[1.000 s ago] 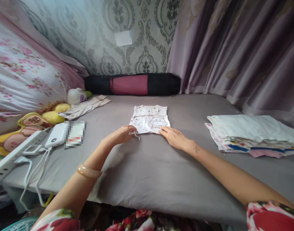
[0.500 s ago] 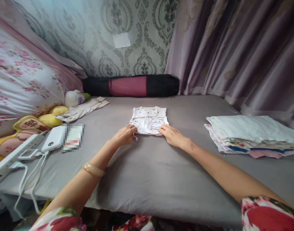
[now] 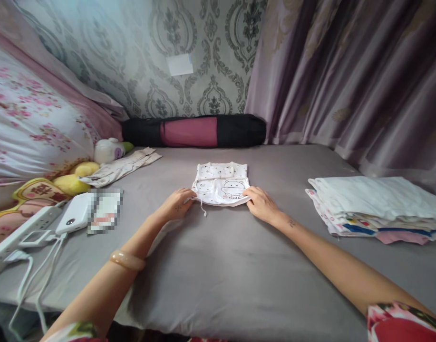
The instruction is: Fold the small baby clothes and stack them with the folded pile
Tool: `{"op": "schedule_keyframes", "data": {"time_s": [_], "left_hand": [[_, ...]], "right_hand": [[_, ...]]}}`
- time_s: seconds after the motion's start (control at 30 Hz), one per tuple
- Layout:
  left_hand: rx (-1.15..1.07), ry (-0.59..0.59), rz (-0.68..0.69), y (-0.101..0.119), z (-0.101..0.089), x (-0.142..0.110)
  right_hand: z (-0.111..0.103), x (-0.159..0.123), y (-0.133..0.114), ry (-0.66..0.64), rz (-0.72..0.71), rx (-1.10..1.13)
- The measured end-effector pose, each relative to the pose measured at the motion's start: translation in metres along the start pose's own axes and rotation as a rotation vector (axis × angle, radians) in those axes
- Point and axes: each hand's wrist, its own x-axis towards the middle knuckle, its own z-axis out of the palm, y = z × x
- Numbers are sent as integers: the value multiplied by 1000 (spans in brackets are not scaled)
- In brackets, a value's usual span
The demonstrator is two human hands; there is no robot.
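Note:
A small white baby garment (image 3: 221, 186) with tiny dark prints and a cartoon animal face lies folded on the grey bed sheet (image 3: 232, 266). My left hand (image 3: 178, 203) pinches its near left corner. At the near right corner, my right hand (image 3: 263, 203) grips the edge between thumb and fingers. The near edge spans between both hands and looks slightly raised. A thin white cord (image 3: 203, 208) dangles from the garment beside my left fingers.
Folded clothes (image 3: 374, 204) are stacked on the right. To the left lie light trousers (image 3: 123, 166), plush toys (image 3: 66, 183), a power strip (image 3: 28, 225), a white charger box (image 3: 75, 211) with cables and a blurred packet (image 3: 105, 211). A black-and-maroon roll bag (image 3: 189, 131) rests against the wall.
My hands have moved apart to the garment's outer near corners. Its near edge is now drawn straighter and wider, and the cord shows more fully. The view has shifted slightly.

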Motion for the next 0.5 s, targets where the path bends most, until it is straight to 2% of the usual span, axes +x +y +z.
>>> {"op": "schedule_keyframes", "data": {"time_s": [0.2, 0.33, 0.5], "left_hand": [[-214, 206, -282, 2, 8, 28], [-266, 344, -345, -1, 16, 52], [-191, 452, -429, -14, 30, 78]], "right_hand": [[-3, 34, 8, 96, 97, 153], [-4, 57, 12, 169, 178, 141], [3, 84, 18, 238, 229, 66]]}}
